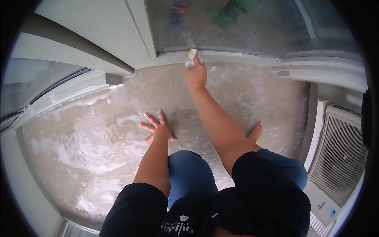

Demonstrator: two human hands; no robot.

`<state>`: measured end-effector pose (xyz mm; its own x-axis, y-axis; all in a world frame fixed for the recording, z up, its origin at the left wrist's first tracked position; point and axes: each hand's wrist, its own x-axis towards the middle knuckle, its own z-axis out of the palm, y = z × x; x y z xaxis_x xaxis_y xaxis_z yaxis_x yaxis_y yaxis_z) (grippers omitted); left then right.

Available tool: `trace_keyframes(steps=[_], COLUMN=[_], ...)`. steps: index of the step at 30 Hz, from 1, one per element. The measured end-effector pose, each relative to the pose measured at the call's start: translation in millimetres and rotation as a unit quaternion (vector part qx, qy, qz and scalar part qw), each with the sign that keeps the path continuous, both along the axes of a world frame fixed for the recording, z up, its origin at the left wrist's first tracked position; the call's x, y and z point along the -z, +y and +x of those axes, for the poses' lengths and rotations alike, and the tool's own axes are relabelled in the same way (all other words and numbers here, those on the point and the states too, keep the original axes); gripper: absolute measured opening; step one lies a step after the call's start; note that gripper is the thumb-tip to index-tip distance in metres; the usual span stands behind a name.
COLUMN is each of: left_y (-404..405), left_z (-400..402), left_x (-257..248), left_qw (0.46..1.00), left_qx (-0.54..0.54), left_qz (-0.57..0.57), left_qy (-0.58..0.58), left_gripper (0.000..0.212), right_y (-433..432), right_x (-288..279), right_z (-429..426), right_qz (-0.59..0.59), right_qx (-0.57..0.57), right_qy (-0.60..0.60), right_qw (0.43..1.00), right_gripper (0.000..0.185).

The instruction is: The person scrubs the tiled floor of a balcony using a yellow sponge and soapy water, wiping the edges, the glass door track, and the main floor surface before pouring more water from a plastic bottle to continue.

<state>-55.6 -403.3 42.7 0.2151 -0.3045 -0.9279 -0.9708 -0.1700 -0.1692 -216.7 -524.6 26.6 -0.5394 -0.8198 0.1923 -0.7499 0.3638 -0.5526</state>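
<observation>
My right hand (196, 74) grips a foam-covered sponge (191, 54), with a yellow part showing at its far end. It presses against the white bottom frame (228, 57) of a glass door or window, just right of the corner with a white upright panel. Most of the sponge is hidden by suds and fingers. My left hand (159, 129) rests on the wet tiled floor (174, 86) with its fingers spread, holding nothing. White suds (88, 142) lie in broad streaks over the floor to its left.
An air-conditioner outdoor unit (340, 154) stands along the right wall. Behind the glass (266, 32) are a red-labelled bottle (180, 10) and a green bottle (234, 13). A second framed glass pane (50, 80) is at the left. My bare foot (255, 131) is on the floor.
</observation>
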Motion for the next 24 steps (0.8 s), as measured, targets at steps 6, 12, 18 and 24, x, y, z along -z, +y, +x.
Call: trace_keyframes(steps=[6,12,18,24], left_y=[1,1,1,-4], left_z=[3,-2,1,-8], left_x=[5,8,8,6], left_qw=[0.998,0.997,0.997,0.996], left_qx=[0.050,0.056,0.063,0.083], left_qz=[0.019,0.021,0.024,0.027], left_qy=[-0.030,-0.042,-0.041,-0.035], left_gripper=[0.142,0.143,0.144,0.144], right_y=[-8,-20,-7,-31], right_x=[-41,-39,-37,-40], right_z=[68,36,-24,51], right_qz=[0.051,0.131,0.046,0.055], right_qx=[-0.191,-0.264,-0.106,-0.145], right_qy=[-0.033,0.098,0.065,0.024], right_qw=[0.980,0.951,0.991,0.988], right_gripper=[0.044,0.043,0.029,0.026])
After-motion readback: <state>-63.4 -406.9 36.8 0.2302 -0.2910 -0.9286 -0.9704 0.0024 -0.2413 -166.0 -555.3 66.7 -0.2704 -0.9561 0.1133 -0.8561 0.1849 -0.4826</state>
